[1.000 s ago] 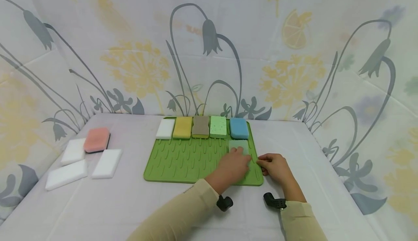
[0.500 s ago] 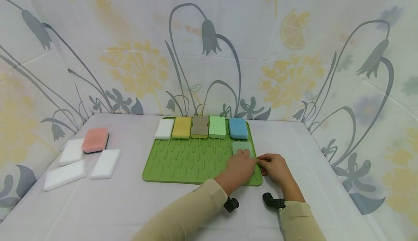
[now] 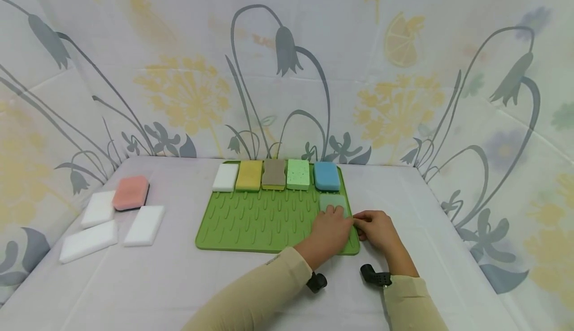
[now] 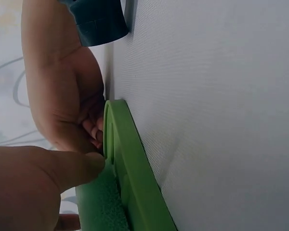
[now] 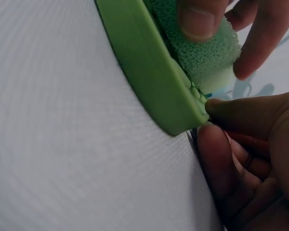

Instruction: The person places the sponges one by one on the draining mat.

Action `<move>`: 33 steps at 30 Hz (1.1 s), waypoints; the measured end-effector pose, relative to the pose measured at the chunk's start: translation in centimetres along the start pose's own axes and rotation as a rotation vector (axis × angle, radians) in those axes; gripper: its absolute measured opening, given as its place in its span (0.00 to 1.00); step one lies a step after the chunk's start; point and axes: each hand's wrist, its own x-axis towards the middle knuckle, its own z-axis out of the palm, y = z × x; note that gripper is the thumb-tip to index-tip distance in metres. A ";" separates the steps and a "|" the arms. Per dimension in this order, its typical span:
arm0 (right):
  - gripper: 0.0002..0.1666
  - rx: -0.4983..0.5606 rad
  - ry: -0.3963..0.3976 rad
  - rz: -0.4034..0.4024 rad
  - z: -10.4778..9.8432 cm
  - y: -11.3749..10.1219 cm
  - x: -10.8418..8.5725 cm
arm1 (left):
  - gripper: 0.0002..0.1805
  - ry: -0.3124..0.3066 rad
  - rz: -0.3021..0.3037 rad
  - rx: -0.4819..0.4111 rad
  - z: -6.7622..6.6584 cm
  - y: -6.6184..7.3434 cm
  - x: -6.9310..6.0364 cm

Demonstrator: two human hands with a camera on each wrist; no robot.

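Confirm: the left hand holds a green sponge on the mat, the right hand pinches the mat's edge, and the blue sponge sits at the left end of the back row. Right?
No: the blue sponge sits at the row's right end, as the head view shows. The rest stands: the left hand holds a green sponge on the mat, and the right hand pinches the mat's edge.

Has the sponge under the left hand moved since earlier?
Yes: in the head view, the pale green sponge has shifted right across the green mat, nearer its right edge.
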 end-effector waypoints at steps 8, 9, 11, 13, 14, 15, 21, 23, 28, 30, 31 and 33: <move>0.18 0.014 -0.004 0.016 0.0 -0.3 -0.1 | 0.22 0.006 -0.014 -0.005 0.1 -1.1 -0.8; 0.18 0.014 -0.005 0.019 -0.1 -0.3 -0.1 | 0.22 0.007 -0.013 -0.010 0.1 -1.3 -0.9; 0.19 0.009 -0.010 0.016 -0.1 -0.4 -0.1 | 0.23 0.011 -0.014 -0.019 0.1 -1.7 -1.2; 0.19 0.004 -0.012 0.019 -0.1 -0.4 -0.2 | 0.22 0.015 -0.018 -0.024 0.1 -2.1 -1.4; 0.19 0.000 -0.013 0.020 -0.1 -0.5 -0.2 | 0.21 0.019 -0.019 -0.024 0.1 -2.3 -1.5; 0.19 -0.001 -0.014 0.021 -0.1 -0.5 -0.2 | 0.21 0.021 -0.022 -0.023 0.1 -2.5 -1.6; 0.20 -0.012 -0.018 0.021 -0.1 -0.6 -0.4 | 0.19 0.031 -0.041 -0.049 0.1 -3.8 -2.4; 0.20 -0.008 -0.020 0.021 -0.1 -0.6 -0.4 | 0.19 0.037 -0.050 -0.069 0.1 -4.3 -2.7; 0.20 -0.004 -0.030 0.017 -0.1 -0.6 -0.3 | 0.18 0.065 -0.082 -0.129 0.4 -5.7 -3.6; 0.19 -0.006 -0.031 0.016 -0.1 -0.5 -0.3 | 0.17 0.073 -0.097 -0.143 0.5 -6.3 -4.0; 0.19 -0.008 -0.032 0.016 -0.1 -0.5 -0.3 | 0.16 0.076 -0.103 -0.145 0.5 -6.6 -4.2; 0.19 -0.010 -0.032 0.015 0.0 -0.4 -0.3 | 0.16 0.084 -0.112 -0.139 0.6 -7.2 -4.5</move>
